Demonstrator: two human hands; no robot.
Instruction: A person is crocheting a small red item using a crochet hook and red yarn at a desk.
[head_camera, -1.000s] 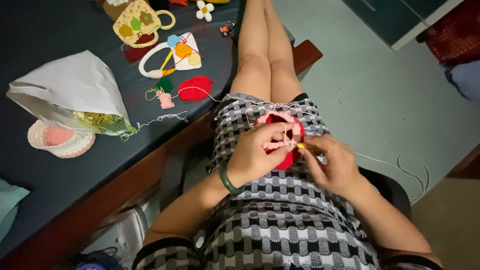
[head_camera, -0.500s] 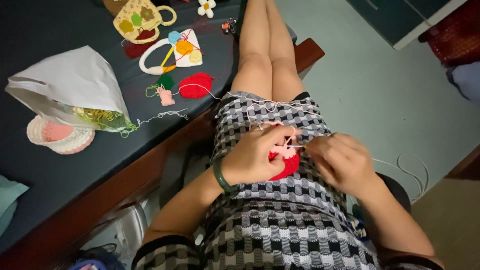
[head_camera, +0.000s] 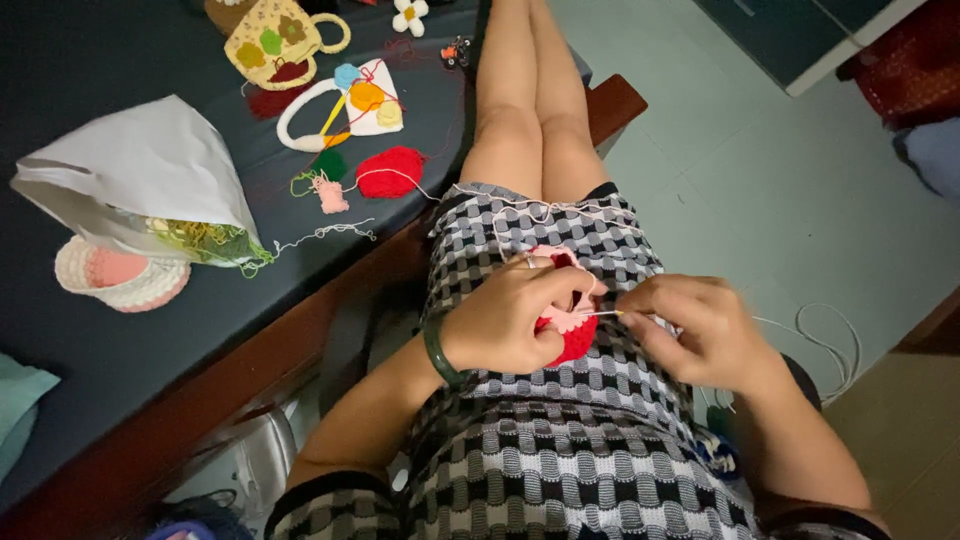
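Desk: dark-topped desk (head_camera: 120, 330) with a reddish wooden edge, filling the left side of the view and running beside the person's lap
Dress: black, grey and white checked knit dress (head_camera: 560, 450) over the lap, carrying both hands and the red piece
White bag: crumpled white plastic bag (head_camera: 140, 180) near the desk's left edge, green and yellow yarn spilling from its mouth toward the middle of the desk
Crochet bag: cream crochet bag (head_camera: 275, 40) with flower patches, at the desk's far edge
Basket: small round white and pink crochet basket (head_camera: 120, 278), just beside the white bag, on its near side
Left hand: left hand (head_camera: 510, 320) over the lap, fingers curled tight around the red crochet piece, a dark green bangle on the wrist
Right hand: right hand (head_camera: 700, 330) just beside the left, fingertips pinched on a thin crochet hook (head_camera: 600, 314) whose tip reaches the red piece
Red crochet piece: red crochet piece (head_camera: 572, 335) with a pale pink edge, on the lap between the hands, mostly hidden under the left fingers
Red patch: flat red crochet patch (head_camera: 390, 172) near the desk's right edge, a white thread leading from it to the lap
Thread: loose white yarn (head_camera: 820, 340) looped on the pale floor to the right of the chair
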